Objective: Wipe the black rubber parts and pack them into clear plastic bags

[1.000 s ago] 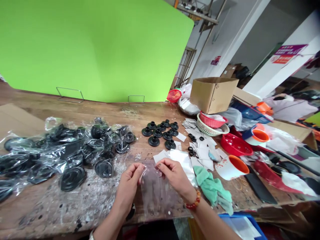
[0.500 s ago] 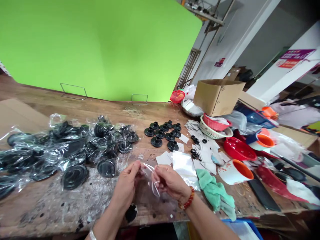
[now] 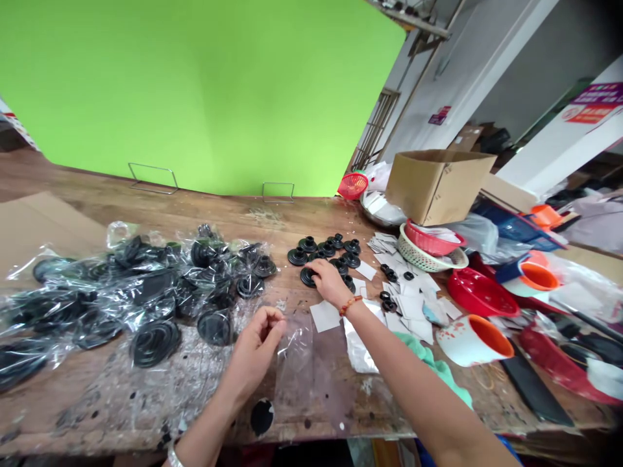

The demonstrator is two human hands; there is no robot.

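Observation:
My left hand [image 3: 260, 342] is closed, thumb against fingers, pinching the top edge of a clear plastic bag [image 3: 294, 363] that hangs flat above the wooden table. My right hand [image 3: 329, 284] reaches forward, its fingers closed on the near-left black stepped disc [image 3: 307, 277] of a small cluster. Other black discs [image 3: 298, 256] with raised necks stand around it, some partly hidden behind the hand. Below my right wrist lies a stack of clear bags [image 3: 357, 344], partly covered by the forearm. A white card [image 3: 324, 316] lies between my hands.
Bagged black parts [image 3: 156, 285] heap the table's left side. At right are scattered white cards [image 3: 411, 305], small black rings [image 3: 388, 301], a green cloth [image 3: 440, 370], an orange-lined white cup [image 3: 460, 340], baskets [image 3: 428, 256] and a cardboard box [image 3: 433, 188]. A green panel [image 3: 204, 97] stands behind.
My right hand has let go of the plastic bag and moved forward to the black discs. The left hand keeps the bag, which now hangs down flat. The view has shifted slightly.

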